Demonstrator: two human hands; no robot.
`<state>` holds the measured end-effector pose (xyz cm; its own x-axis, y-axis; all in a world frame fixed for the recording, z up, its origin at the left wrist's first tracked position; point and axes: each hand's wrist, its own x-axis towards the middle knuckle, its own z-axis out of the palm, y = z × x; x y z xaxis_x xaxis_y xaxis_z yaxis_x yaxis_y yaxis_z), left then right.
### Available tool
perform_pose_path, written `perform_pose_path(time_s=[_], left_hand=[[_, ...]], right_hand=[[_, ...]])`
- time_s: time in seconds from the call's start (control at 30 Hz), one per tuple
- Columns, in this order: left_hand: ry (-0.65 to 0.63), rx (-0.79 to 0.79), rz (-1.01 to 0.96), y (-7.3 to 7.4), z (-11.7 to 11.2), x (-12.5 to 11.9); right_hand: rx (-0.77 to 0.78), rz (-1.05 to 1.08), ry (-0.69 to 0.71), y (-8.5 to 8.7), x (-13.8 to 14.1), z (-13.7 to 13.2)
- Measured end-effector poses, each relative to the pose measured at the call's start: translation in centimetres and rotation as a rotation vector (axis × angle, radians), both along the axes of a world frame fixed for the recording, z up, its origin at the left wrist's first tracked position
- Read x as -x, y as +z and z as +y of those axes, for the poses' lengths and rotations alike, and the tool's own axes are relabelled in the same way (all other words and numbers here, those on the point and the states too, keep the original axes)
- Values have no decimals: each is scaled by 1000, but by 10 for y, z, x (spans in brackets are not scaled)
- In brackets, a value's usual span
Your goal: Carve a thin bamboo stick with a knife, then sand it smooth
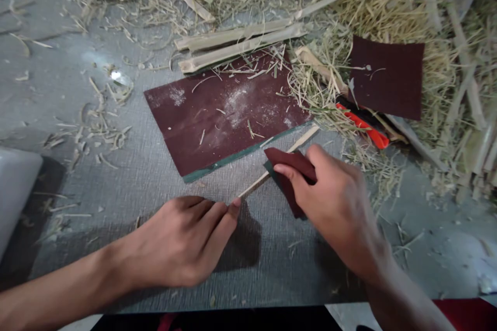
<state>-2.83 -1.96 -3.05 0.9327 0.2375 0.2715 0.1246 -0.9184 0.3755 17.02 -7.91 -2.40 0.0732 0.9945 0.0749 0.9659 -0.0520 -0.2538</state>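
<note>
My left hand (186, 240) pinches the near end of a thin bamboo stick (298, 142) between thumb and fingers. The stick runs up and to the right over the grey mat. My right hand (334, 201) is closed on a folded piece of dark red sandpaper (289, 163), which is wrapped around the middle of the stick. A large sheet of dark red sandpaper (217, 114) lies flat on the mat just beyond both hands, dusted with pale powder.
Another sandpaper sheet (388, 75) lies at the upper right on a heap of bamboo shavings (388, 10). Split bamboo strips (236, 44) lie behind the large sheet. An orange-handled tool (365, 126) rests by the shavings. A white object (15, 186) sits at the left edge.
</note>
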Motion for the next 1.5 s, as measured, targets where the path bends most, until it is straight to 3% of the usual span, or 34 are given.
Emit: perform_pose_path(time_s=[0.17, 0.3, 0.43, 0.6, 0.73, 0.9, 1.07, 1.2, 1.37, 1.5], left_hand=[[-3, -2, 10, -1, 1, 1], [-1, -14, 0, -2, 1, 1], [0, 12, 5, 0, 0, 0], [24, -1, -23, 0, 1, 1], [19, 26, -24, -2, 2, 3], [33, 10, -16, -4, 1, 4], [29, -9, -20, -3, 0, 4], [24, -8, -25, -3, 0, 4], [22, -3, 3, -3, -1, 4], [30, 3, 35, -3, -1, 4]], right_hand=[[45, 108, 93, 1, -4, 1], [-24, -9, -64, 0, -7, 2], [49, 138, 110, -2, -7, 2], [-38, -66, -95, -2, -22, 6], [61, 49, 22, -1, -25, 7], [-10, -66, -160, -5, -34, 12], [55, 22, -65, -5, -36, 13], [31, -58, -206, -4, -37, 13], [106, 49, -72, -3, -34, 14], [52, -28, -186, -2, -34, 13]])
